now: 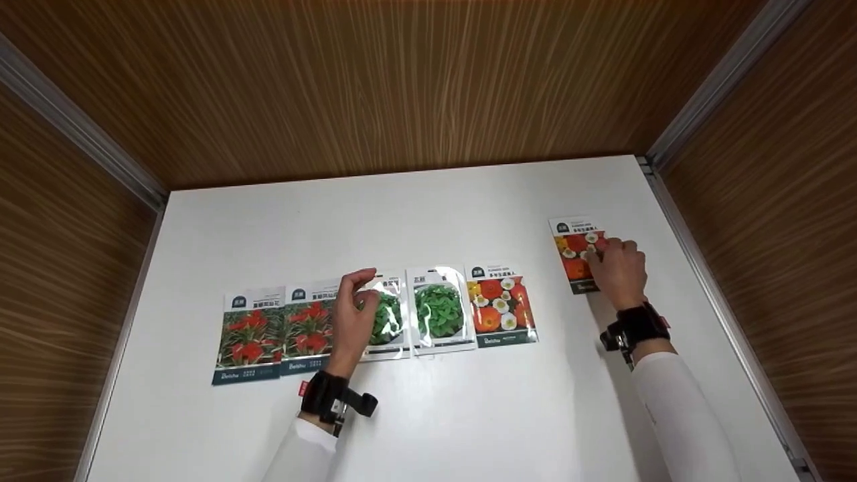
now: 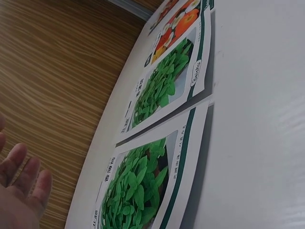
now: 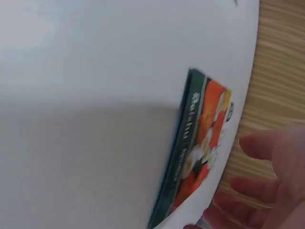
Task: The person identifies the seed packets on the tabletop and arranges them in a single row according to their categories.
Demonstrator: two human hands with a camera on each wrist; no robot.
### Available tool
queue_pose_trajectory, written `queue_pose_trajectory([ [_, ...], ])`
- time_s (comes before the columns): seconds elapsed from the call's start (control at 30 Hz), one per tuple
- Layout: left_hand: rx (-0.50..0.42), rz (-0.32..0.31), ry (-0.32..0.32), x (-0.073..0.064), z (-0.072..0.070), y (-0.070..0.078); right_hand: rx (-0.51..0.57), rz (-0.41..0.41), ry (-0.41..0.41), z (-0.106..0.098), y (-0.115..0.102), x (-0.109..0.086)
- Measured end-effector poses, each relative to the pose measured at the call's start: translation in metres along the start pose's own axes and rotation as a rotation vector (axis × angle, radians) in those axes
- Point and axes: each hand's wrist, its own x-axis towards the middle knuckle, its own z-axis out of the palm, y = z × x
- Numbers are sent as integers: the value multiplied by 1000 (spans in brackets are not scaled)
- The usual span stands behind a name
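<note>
My left hand [image 1: 353, 320] hovers, fingers loosely bent and holding nothing, over the row of seed packets. It partly hides a red-flower packet [image 1: 308, 328] and a green-leaf packet [image 1: 388, 318]. In the left wrist view, its fingers [image 2: 40, 188] stay apart from the nearer leafy packet [image 2: 138, 186]. At the table's right, my right hand [image 1: 621, 273] is at the right edge of an orange-and-white flower seed packet [image 1: 574, 258]. The right wrist view shows the thumb [image 3: 257, 145] clear of this packet [image 3: 200, 138], with the other fingers close to its raised edge; their contact is partly hidden.
Another red-flower packet [image 1: 248, 341] lies at the row's left end. A second green-leaf packet [image 1: 438, 311] and another orange-flower packet [image 1: 502, 308] continue the row rightward. Wood-grain panels [image 1: 402, 87] enclose the white table [image 1: 428, 415] at the back and both sides.
</note>
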Motion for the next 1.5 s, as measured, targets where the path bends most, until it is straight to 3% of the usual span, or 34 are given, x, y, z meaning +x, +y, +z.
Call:
queue_pose_trajectory([
  [0.17, 12, -2, 7, 1, -1, -1, -68, 119, -126, 7, 10, 5],
  [0.47, 30, 23, 27, 1, -5, -1, -95, 183, -246, 0, 14, 13],
  [0.67, 21, -18, 20, 0, -6, 1, -65, 193, -206, -2, 21, 9],
  [1.17, -1, -66, 40, 0, -8, 1, 254, 217, -145, -10, 31, -8],
  [1.33, -11, -35, 44, 0, -9, 2, 374, 220, -129, -17, 31, -16],
  [1.5, -18, 10, 47, 0, -11, 2, 518, 238, -162, -25, 26, -30],
])
